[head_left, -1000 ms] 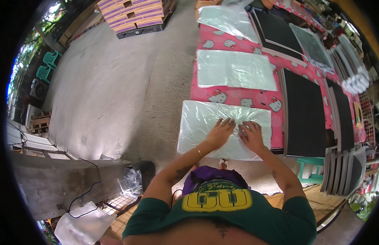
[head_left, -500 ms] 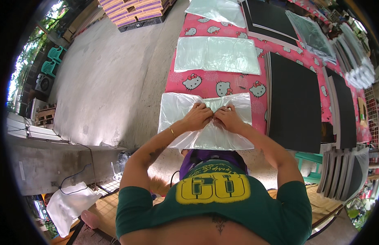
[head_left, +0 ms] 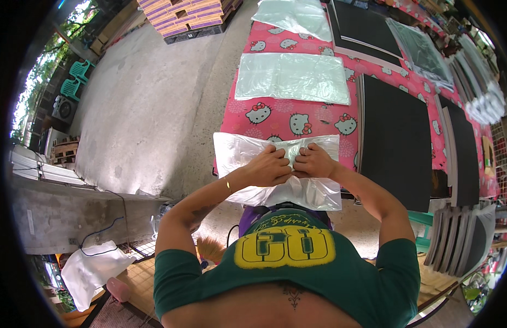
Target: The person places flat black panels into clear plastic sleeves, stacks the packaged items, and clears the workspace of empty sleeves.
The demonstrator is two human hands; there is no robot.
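Note:
A clear plastic bag lies across the near end of the pink patterned table, its front edge hanging over towards me. My left hand is closed on the bag's middle, knuckles up. Right beside it, my right hand grips the same plastic with bent fingers. Between the two hands the film is bunched and creased. The fingertips are partly hidden under the knuckles. Farther up the table rests a flat stack of clear plastic bags, apart from both hands.
To the right lie black flat boards in a stack, with another black board stack beyond. More plastic bags are at the far end. Wrapped boards stand at the lower right. A pallet of boxes is on the floor.
Both hands have shifted slightly nearer to me, still pinching the plastic. The bag's near part has been drawn down and now looks more crumpled. The view has tilted slightly.

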